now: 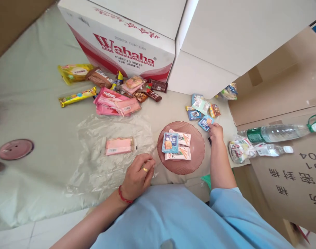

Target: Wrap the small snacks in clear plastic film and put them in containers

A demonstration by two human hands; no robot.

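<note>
A: Where are the hands?

B: The right hand (216,131) reaches to the far right of a pink plate (196,152). Its grip pinches a small blue packet (205,122), which lies at the near edge of a little heap of packets (200,107). The left hand (137,176) rests near the viewer, just left of the plate, fingers curled loosely on a clear plastic sheet (95,166), grasping nothing that I can make out.

A: What is on the plate?

B: Three snack packets (177,145): a blue one lying over two white ones.

A: And around it?

B: The desk (30,103) has a pale green cover. A pink wafer pack (119,145) lies on the plastic sheet, left of the plate. Farther off, a spread of snacks (116,93) sits in front of a white Wahaha box (121,45). A second white box (225,41) stands to its right. At the right, two water bottles (277,133) lie on brown cardboard (290,86). A pink lid (15,149) sits at the far left.
</note>
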